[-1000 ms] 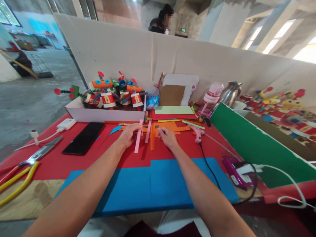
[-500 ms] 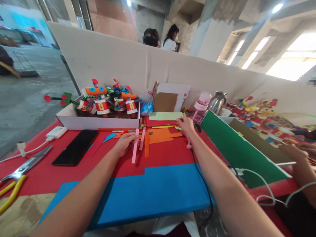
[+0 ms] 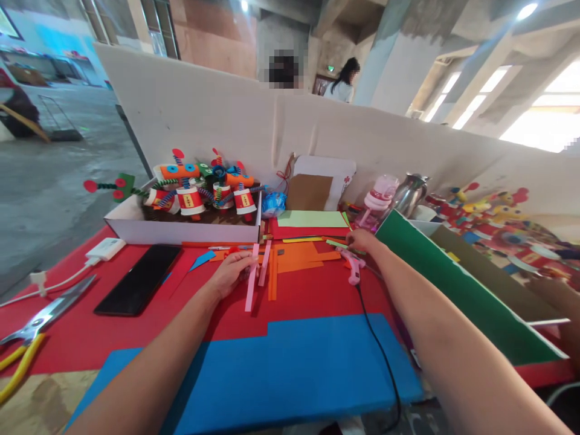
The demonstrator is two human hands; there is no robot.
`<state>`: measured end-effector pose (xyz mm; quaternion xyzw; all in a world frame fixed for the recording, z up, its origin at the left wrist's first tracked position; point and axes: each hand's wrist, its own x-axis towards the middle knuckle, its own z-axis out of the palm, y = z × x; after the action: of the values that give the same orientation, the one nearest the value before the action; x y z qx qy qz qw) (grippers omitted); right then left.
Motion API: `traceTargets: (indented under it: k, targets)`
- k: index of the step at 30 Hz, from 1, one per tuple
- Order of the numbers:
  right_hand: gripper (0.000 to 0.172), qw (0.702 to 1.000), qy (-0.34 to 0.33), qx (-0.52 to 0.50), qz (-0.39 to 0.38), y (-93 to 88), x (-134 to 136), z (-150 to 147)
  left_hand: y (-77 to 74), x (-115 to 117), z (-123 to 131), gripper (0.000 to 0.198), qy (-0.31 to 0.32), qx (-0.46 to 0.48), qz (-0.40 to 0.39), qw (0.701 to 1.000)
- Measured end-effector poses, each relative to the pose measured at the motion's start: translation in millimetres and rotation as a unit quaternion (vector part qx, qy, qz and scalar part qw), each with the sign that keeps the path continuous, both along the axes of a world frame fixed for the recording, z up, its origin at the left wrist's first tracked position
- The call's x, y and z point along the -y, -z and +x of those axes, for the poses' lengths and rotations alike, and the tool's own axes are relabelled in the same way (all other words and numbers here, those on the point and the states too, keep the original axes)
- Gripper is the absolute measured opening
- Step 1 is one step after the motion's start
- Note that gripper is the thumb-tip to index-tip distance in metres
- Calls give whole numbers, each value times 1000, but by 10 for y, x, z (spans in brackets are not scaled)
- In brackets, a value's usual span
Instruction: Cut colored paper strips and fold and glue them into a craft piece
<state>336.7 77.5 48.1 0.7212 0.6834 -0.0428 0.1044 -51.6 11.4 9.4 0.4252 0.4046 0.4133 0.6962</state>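
Note:
My left hand (image 3: 232, 275) is closed on a pink paper strip (image 3: 251, 281) that hangs in front of the fingertips. A second pink strip (image 3: 264, 264) is just to its right, beside an orange strip (image 3: 272, 275). My right hand (image 3: 362, 241) is at the far right of the red table covering, with its fingers curled together. Near its fingertips is a light green paper strip (image 3: 334, 244); whether they pinch it, I cannot make out. Just below that hand lies a pink glue gun (image 3: 353, 270) with a black cord. Orange paper pieces (image 3: 299, 257) lie between my hands.
At the left are a white box (image 3: 185, 232) with paper-cup figures, a black phone (image 3: 139, 279) and yellow-handled scissors (image 3: 34, 329). A blue sheet (image 3: 294, 368) covers the near edge. A green-sided box (image 3: 457, 296) and another person's arm are at right.
My right hand has moved right, away from the stacked papers, and the glue gun shows more fully. The left hand still holds the pink strip. The view has shifted slightly.

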Motion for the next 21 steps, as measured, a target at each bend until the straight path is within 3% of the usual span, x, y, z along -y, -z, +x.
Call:
traceTargets:
  k: [6, 11, 15, 21]
  targets:
    - [9, 1000, -3, 13, 5, 2, 19, 5, 9, -12, -4, 27, 6, 3, 4, 1000]
    - [15, 999, 7, 17, 35, 6, 61, 3, 10, -19, -6, 27, 14, 4, 3, 1000]
    - [13, 998, 23, 13, 63, -68, 76, -35, 4, -17, -12, 27, 11, 15, -1, 1000]
    - [23, 982, 0, -83, 168, -298, 198, -507, 19, -25, -46, 28, -12, 46, -8, 999]
